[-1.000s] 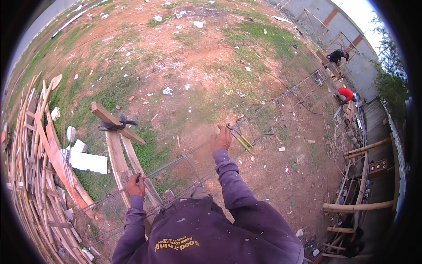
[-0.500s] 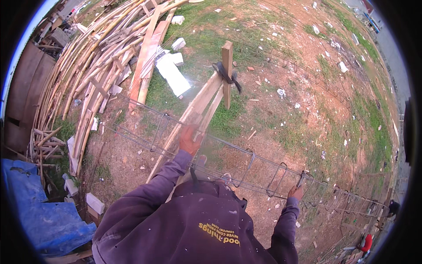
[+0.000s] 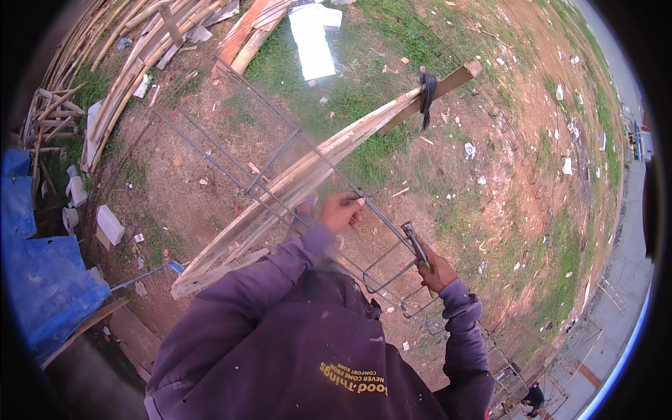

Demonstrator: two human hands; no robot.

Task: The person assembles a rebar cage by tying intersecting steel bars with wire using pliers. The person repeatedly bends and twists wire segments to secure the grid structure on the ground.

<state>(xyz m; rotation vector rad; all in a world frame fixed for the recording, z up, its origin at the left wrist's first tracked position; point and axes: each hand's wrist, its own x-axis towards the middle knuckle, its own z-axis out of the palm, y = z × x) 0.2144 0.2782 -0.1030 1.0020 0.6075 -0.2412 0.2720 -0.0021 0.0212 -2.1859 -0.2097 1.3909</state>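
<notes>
A: Quick one: where's the rebar cage (image 3: 298, 131)?
B: Runs diag. across the middle, upper L to lower R, in front of the person's torso. Its bars cross over the wooden trestle planks (image 3: 350, 140); can't tell if they touch.
A: Hands?
B: L hand (image 3: 341, 212) is at the cage's top bar, fingers bent in, thumb close to them. Can't tell if they pinch the bar or sth thin. R hand (image 3: 437, 271) is wrapped round the pincers (image 3: 414, 241), head pointing up, just beside the same bar. Can't tell if the pincers' jaws are apart.
A: What's in the way?
B: Mainly the planks: they slant under the cage, low L to upper R, w/ a crosspiece (image 3: 455, 79) at the far end and a black bundle (image 3: 425, 94) looped round it.
A: Other stuff nr?
B: Timber pile (image 3: 245, 38) upper L, bright white sheet (image 3: 313, 45) just R of it. Blue tarp (image 3: 52, 280) far L, pale block (image 3: 110, 225) btwn tarp and planks. Ground's patchy grass + dirt, w/ white scraps.
A: Anyone else?
B: Yep, co-worker (image 3: 534, 399) in dark clothes, bottom R, well apart.
</notes>
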